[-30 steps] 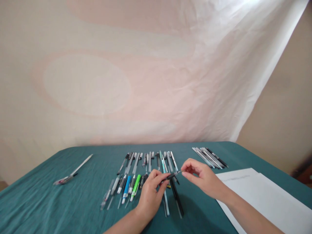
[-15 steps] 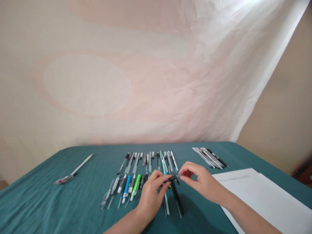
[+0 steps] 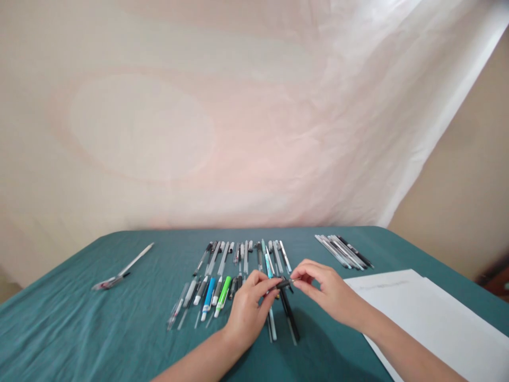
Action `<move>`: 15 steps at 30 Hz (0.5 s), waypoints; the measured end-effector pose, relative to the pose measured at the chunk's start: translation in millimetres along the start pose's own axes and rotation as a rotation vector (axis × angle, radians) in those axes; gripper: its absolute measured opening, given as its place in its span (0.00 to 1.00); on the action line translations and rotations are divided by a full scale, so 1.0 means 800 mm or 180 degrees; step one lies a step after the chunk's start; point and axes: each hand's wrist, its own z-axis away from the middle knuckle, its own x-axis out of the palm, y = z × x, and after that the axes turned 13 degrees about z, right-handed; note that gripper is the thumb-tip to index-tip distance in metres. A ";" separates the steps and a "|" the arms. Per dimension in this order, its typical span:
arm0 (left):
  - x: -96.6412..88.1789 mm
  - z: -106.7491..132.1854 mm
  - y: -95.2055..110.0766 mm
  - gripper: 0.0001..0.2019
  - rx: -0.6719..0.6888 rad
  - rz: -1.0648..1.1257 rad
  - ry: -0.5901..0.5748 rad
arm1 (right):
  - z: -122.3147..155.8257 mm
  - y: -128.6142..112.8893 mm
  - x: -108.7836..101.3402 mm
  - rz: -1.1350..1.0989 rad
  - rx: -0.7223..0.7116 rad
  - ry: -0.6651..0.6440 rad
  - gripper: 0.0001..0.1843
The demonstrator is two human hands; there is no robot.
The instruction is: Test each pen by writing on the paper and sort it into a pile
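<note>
My left hand (image 3: 248, 305) pinches a short black pen part (image 3: 283, 285) between thumb and fingers, holding it above the table. At its right end, my right hand (image 3: 324, 292) is closed in a pinch on a thin, greyish piece (image 3: 295, 280), too small to make out clearly. Beneath the hands lie a long black pen barrel (image 3: 291, 318) and a light blue pen (image 3: 272, 324). Left of my left hand sit a green pen (image 3: 223, 297) and a blue pen (image 3: 208, 300), among several clear and grey ones.
A row of pens with clear barrels (image 3: 246, 256) lies farther back on the green cloth (image 3: 131, 329). Several slim pens or refills (image 3: 342, 252) are grouped at the back right, near white paper sheets (image 3: 433, 318). One clear pen (image 3: 123, 273) lies at the left.
The view has shifted slightly, so the table things appear a little higher. Both hands keep their pinch on the same pieces, with the fingertips marginally closer together.
</note>
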 end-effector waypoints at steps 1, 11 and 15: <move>0.000 0.000 0.000 0.13 -0.0008 -0.0008 -0.0001 | 0.000 0.001 0.001 0.0031 0.0010 0.0002 0.06; 0.001 0.002 -0.005 0.13 0.0041 -0.0074 -0.0034 | 0.001 0.007 0.018 0.0565 0.0083 0.0080 0.14; 0.002 0.002 -0.004 0.13 0.0039 -0.0055 -0.0025 | 0.002 0.007 0.020 0.0585 0.0146 0.0167 0.17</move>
